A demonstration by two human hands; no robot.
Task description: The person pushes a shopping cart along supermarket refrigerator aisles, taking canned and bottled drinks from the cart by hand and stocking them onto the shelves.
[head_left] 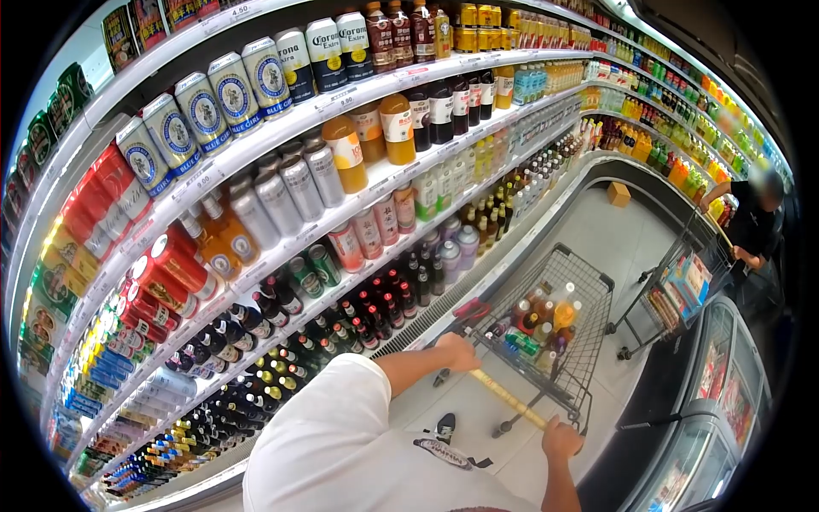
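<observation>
Both of my hands are closed round the yellow handle (pixel 508 398) of a wire shopping cart (pixel 583 294). My left hand (pixel 458 352) grips the end of the handle nearer the drink shelves, and my right hand (pixel 563 439) grips the other end. Several bottles and cans lie in the cart's basket, among them a bottle with orange-yellow contents (pixel 564 315) and green cans (pixel 522 343). Something red (pixel 471 309) sits at the cart's near left corner, beside my left hand.
Shelves (pixel 341 101) of cans and bottles curve along the left and far side. A cardboard box (pixel 618 194) lies on the floor ahead. At right, a person in dark clothes (pixel 751 224) stands by another cart (pixel 661 290) holding boxes. Glass-topped freezers (pixel 718 363) line the near right.
</observation>
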